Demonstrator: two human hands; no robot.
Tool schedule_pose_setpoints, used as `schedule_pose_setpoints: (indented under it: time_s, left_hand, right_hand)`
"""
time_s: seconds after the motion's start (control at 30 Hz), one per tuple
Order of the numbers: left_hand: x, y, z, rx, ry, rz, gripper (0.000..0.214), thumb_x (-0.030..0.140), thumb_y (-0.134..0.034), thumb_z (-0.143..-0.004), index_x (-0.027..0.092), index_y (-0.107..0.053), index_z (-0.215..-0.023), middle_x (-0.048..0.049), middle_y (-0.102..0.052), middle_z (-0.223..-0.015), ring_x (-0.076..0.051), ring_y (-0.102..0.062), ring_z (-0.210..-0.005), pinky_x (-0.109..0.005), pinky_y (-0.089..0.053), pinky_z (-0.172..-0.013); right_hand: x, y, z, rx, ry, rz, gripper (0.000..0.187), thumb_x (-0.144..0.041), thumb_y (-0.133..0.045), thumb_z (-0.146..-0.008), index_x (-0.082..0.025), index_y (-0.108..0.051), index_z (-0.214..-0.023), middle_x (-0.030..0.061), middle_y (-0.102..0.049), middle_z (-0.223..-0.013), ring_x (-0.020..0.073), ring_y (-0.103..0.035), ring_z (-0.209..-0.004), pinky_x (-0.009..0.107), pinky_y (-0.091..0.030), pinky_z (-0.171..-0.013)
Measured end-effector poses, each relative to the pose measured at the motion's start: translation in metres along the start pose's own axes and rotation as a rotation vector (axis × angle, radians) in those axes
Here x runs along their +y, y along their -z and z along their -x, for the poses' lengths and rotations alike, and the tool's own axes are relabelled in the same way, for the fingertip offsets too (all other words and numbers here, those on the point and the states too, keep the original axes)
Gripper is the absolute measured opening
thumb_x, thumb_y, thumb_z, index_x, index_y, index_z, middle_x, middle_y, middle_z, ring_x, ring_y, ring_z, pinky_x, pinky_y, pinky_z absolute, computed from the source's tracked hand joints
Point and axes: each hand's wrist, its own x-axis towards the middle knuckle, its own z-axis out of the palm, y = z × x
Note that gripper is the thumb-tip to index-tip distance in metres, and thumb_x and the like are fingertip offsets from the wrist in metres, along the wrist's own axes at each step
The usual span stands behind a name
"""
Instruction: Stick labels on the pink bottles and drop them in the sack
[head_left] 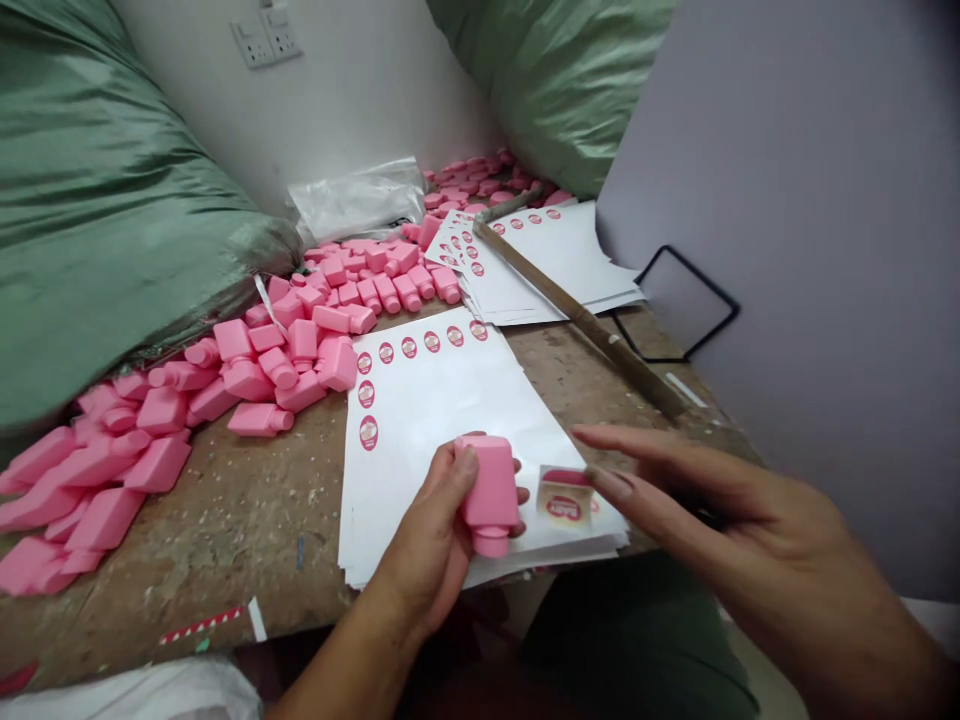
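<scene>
My left hand is closed round a small pink plastic bottle, cap end pointing toward me, above a stack of white sticker sheets. My right hand has its fingers stretched out to the left, and a pink-and-cream oval sticker hangs at the tip of its lower finger, right beside the bottle. The top sheet bears small oval stickers along its top and left edges.
A heap of pink bottles spreads over the worn wooden table to the left and back. More sticker sheets lie behind under a wooden stick. Green sacks crowd the left and back; a grey wall stands on the right.
</scene>
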Motion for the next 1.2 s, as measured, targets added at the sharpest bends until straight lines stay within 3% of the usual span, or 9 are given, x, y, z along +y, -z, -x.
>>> schedule_pose_setpoints:
  time_s: [0.2,0.43,0.8,1.0,1.2]
  left_hand:
    - [-0.006,-0.003,-0.002,0.048,-0.017,0.111,0.041,0.047,-0.046,-0.093,0.016,-0.059,-0.116,-0.0107,-0.064,-0.113,-0.023,-0.058,-0.108,-0.032,-0.048,-0.087]
    - [-0.005,-0.008,0.004,0.032,0.016,0.105,0.046,0.049,-0.041,-0.094,0.014,-0.06,-0.118,-0.0124,-0.065,-0.115,-0.026,-0.058,-0.112,-0.038,-0.046,-0.094]
    - [-0.011,-0.001,0.003,-0.014,-0.049,0.072,0.046,0.051,-0.046,-0.092,0.017,-0.057,-0.121,-0.011,-0.06,-0.125,-0.025,-0.05,-0.122,-0.036,-0.042,-0.098]
    - [-0.009,-0.002,0.007,-0.04,-0.073,0.018,0.043,0.051,-0.045,-0.093,0.018,-0.057,-0.118,-0.0097,-0.061,-0.116,-0.022,-0.055,-0.108,-0.033,-0.044,-0.089]
    - [-0.008,-0.002,0.011,-0.091,-0.024,-0.129,0.039,0.025,-0.066,-0.083,0.02,-0.054,-0.119,-0.0031,-0.06,-0.099,-0.012,-0.055,-0.085,-0.026,-0.044,-0.078]
  right_hand:
    - [0.004,-0.019,-0.004,-0.22,-0.059,-0.082,0.041,-0.053,-0.063,-0.074,-0.029,-0.076,-0.104,0.002,-0.068,-0.07,0.0178,-0.059,-0.06,0.028,-0.045,-0.05]
    - [0.014,-0.034,-0.008,-0.284,-0.104,-0.18,0.042,-0.051,-0.065,-0.074,-0.025,-0.075,-0.106,0.0032,-0.072,-0.073,0.0196,-0.063,-0.066,0.03,-0.049,-0.058]
    - [0.012,-0.039,-0.009,-0.198,-0.064,-0.21,0.033,-0.046,-0.066,-0.071,-0.026,-0.078,-0.095,0.0016,-0.068,-0.065,0.0167,-0.055,-0.055,0.027,-0.043,-0.047]
    - [0.012,-0.038,-0.009,-0.202,-0.058,-0.163,0.038,-0.05,-0.065,-0.073,-0.023,-0.077,-0.097,-0.001,-0.059,-0.056,0.0159,-0.053,-0.054,0.027,-0.043,-0.049]
    - [0.012,-0.036,-0.004,-0.151,0.027,0.015,0.038,-0.051,-0.06,-0.077,-0.025,-0.077,-0.099,0.001,-0.066,-0.061,0.0174,-0.056,-0.055,0.03,-0.043,-0.052]
